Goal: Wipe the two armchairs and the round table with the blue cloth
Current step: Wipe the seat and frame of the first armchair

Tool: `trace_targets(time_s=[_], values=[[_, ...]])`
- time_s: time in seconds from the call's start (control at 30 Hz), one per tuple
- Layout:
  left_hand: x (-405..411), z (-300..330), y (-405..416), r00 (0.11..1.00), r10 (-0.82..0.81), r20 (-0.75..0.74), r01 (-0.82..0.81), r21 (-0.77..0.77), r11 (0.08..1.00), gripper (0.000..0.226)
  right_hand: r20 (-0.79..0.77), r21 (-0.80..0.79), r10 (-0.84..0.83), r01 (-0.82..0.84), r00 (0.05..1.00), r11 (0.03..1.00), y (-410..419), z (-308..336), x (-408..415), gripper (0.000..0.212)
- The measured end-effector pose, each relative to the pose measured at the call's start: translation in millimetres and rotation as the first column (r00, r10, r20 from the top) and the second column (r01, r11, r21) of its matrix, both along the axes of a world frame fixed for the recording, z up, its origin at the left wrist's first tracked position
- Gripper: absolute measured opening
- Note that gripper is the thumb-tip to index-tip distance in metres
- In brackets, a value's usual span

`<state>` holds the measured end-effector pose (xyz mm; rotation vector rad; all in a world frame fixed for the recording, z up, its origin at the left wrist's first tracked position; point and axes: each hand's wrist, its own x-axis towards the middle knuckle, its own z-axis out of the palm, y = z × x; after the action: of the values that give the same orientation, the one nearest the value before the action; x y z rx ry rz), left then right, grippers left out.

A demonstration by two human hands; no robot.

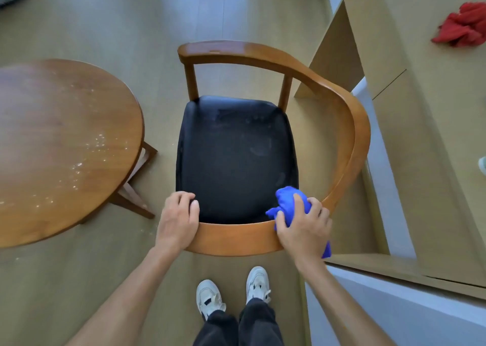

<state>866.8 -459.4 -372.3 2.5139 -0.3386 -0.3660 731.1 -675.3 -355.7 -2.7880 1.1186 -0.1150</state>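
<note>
Below, left hand (178, 220) fingers curled over armchair (349, 124) rail, right hand (302, 227) clutching blue cloth (288, 201)

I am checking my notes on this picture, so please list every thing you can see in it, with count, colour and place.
armchair: one, brown wood with black seat, centre
round table: one, brown with pale specks, left of the armchair
blue cloth: one, blue, bunched on the armchair's curved rail under the right hand
red cloth: one, red, crumpled on the light wood surface at upper right
shoes: two, white, on the floor at the bottom
left hand: one, grips the rail
right hand: one, holds the blue cloth against the rail
</note>
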Motion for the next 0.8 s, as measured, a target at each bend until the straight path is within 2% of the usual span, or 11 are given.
trace_targets(time_s=[0.07,0.13,0.23,0.33,0.4,0.5,0.6,0.67,0.73,0.8], values=[[4.9,4.8,-2.0,0.977,0.195,-0.085,-0.206,-0.156,0.966,0.029,0.007,0.070,0.001,-0.002,1.000,0.998,53.0,4.4,11.6,0.058],[8.8,7.9,-1.8,0.941,0.315,-0.125,-0.336,-0.225,0.914,0.030,0.012,0.183,0.074,-0.075,0.997,0.980,110.0,10.1,27.4,0.065],[14.4,10.2,1.2,0.892,0.386,-0.234,-0.443,-0.285,0.850,0.030,0.019,0.282,0.238,-0.234,0.971,0.931,166.1,16.7,51.4,0.069],[18.9,9.6,2.2,0.855,0.420,-0.306,-0.501,-0.274,0.821,0.031,0.118,0.225,0.348,-0.366,0.930,0.903,164.4,15.8,54.7,0.061],[20.8,7.7,2.0,0.870,0.394,-0.295,-0.470,-0.259,0.844,0.030,0.168,0.197,0.409,-0.437,0.897,0.878,140.9,11.7,41.9,0.057],[18.2,4.2,0.3,0.917,0.327,-0.228,-0.377,-0.225,0.899,0.028,0.185,0.161,0.406,-0.435,0.895,0.886,83.6,-0.3,7.7,0.056],[11.9,1.4,-0.4,0.952,0.249,-0.180,-0.281,-0.182,0.942,0.018,0.165,0.117,0.296,-0.317,0.941,0.941,17.0,-6.8,-24.2,0.057],[7.9,-1.8,0.3,0.971,0.187,-0.152,-0.209,-0.148,0.967,0.014,0.184,0.110,0.132,-0.154,0.974,0.982,-6.0,-8.1,-31.8,0.055],[5.2,-4.6,0.8,0.978,0.161,-0.131,-0.176,-0.109,0.978,0.017,0.226,0.118,-0.005,-0.023,0.974,0.993,8.0,-10.2,-27.0,0.052],[2.7,-5.3,-1.3,0.982,0.156,-0.103,-0.165,-0.078,0.983,0.024,0.248,0.123,0.023,-0.056,0.968,0.991,49.3,-13.0,-17.8,0.052]])
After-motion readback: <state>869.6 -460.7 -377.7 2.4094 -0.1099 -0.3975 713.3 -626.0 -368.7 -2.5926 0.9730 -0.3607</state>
